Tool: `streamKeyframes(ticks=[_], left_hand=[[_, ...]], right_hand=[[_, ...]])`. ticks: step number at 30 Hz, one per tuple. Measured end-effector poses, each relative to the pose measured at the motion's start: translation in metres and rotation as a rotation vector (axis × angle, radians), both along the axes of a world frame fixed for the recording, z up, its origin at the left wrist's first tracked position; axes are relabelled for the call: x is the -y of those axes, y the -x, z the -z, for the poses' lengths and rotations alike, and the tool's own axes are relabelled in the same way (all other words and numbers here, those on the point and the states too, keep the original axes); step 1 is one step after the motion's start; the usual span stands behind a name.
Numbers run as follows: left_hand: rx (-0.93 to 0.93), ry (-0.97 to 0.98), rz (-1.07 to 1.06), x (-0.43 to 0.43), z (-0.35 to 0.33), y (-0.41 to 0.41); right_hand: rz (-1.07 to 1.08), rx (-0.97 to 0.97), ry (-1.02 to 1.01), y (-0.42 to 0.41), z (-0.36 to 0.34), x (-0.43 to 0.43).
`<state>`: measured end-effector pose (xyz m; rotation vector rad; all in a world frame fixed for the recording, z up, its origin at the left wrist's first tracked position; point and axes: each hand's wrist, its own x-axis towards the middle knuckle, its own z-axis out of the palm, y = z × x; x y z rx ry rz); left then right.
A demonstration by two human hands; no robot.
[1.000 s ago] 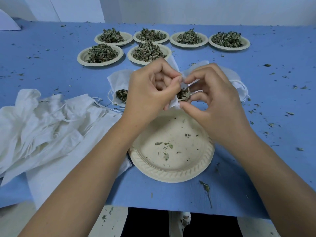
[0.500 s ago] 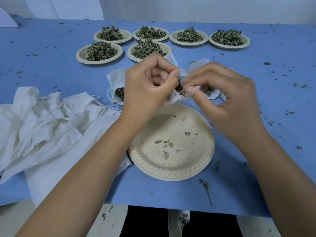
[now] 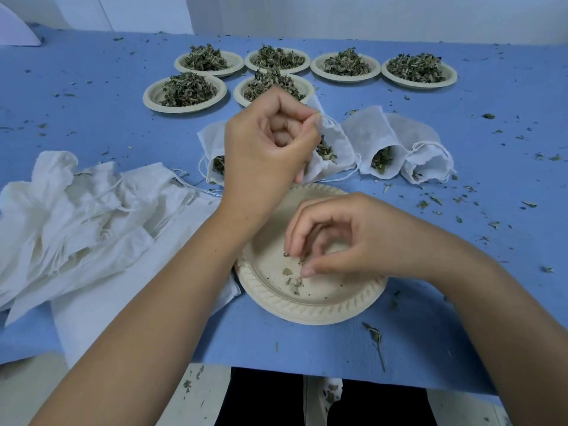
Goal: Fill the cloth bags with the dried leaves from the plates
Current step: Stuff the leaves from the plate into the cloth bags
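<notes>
My left hand [image 3: 270,142] pinches the bag [image 3: 333,149] open, right hand [image 3: 356,241] pinches the last scraps [image 3: 302,261] off this plate [image 3: 310,313]; six full plates [image 3: 185,110] to go lol.

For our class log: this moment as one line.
left hand: grips cloth bag | right hand: curled over leaf bits on near plate | full plates: six
</notes>
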<state>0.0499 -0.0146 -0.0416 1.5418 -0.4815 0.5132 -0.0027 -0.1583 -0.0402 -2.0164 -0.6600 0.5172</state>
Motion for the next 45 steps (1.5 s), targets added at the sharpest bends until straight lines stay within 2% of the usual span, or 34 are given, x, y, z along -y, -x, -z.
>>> streamKeyframes(ticks=[2, 6, 18, 20, 23, 25, 27, 29, 30, 33, 36, 42, 43, 45], left_hand=[[0.0, -0.004, 0.0, 0.0, 0.0, 0.0], [0.011, -0.011, 0.017, 0.0, 0.001, 0.0], [0.021, -0.017, 0.015, 0.0, 0.0, 0.0], [0.018, -0.019, 0.017, 0.0, 0.0, 0.0], [0.007, -0.025, 0.037, 0.0, 0.001, 0.0], [0.001, -0.032, 0.045, 0.001, 0.002, -0.001], [-0.011, -0.038, 0.065, 0.001, 0.002, 0.0], [-0.008, -0.053, 0.095, 0.001, 0.003, 0.0], [0.001, -0.06, 0.117, 0.001, 0.003, 0.001], [0.026, -0.059, 0.146, 0.0, 0.003, 0.002], [0.031, -0.04, 0.116, -0.002, 0.003, -0.001], [0.242, -0.423, 0.084, 0.006, 0.004, 0.003], [0.301, -0.454, 0.041, 0.007, 0.002, 0.005], [0.428, -0.505, -0.024, 0.011, -0.006, 0.009]], right_hand=[[-0.001, 0.07, 0.07, -0.002, -0.001, 0.0], [-0.105, 0.063, 0.169, 0.0, 0.004, -0.009], [-0.14, 0.206, 0.097, -0.001, 0.012, -0.013], [-0.107, 0.156, 0.023, -0.001, 0.007, -0.004], [0.0, 0.166, -0.297, -0.002, -0.004, 0.002], [0.177, 0.36, -0.544, -0.004, -0.006, 0.002], [0.445, 0.602, -0.637, -0.009, -0.003, 0.004], [0.653, 0.758, -0.552, -0.013, 0.001, 0.005], [0.673, 0.808, -0.46, -0.014, 0.004, 0.005], [0.521, 0.933, -0.127, -0.016, 0.01, 0.001], [0.371, 0.939, 0.073, -0.016, 0.009, 0.001], [0.261, 0.908, 0.472, -0.022, 0.012, 0.002], [0.271, 0.89, 0.496, -0.022, 0.011, 0.002], [0.342, 0.994, 0.463, -0.022, 0.007, 0.003]])
